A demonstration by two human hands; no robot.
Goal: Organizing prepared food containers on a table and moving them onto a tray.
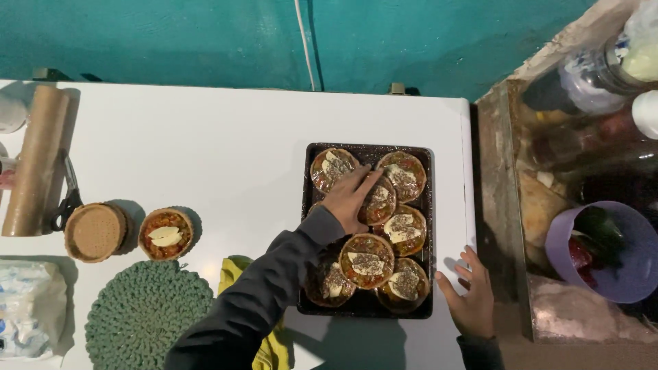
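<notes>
A dark baking tray (pixel 425 154) on a white table holds several small round tarts with red filling and a pale cheese slice on top. My left hand (pixel 349 199) reaches across the tray, its fingers resting on the tart (pixel 381 200) in the middle of the tray. To the right of the tray lies my right hand (pixel 469 296), flat on the table edge with fingers spread, holding nothing. My dark left sleeve covers part of the tray's near left corner.
A filled tart (pixel 165 233) and an empty pastry shell (pixel 94 231) sit at the left, with scissors (pixel 66 197) and a cardboard roll (pixel 34 159). A green crocheted mat (pixel 144 316) and yellow cloth (pixel 269 346) lie near. Right stands a shelf with jars and a purple bowl (pixel 634 274).
</notes>
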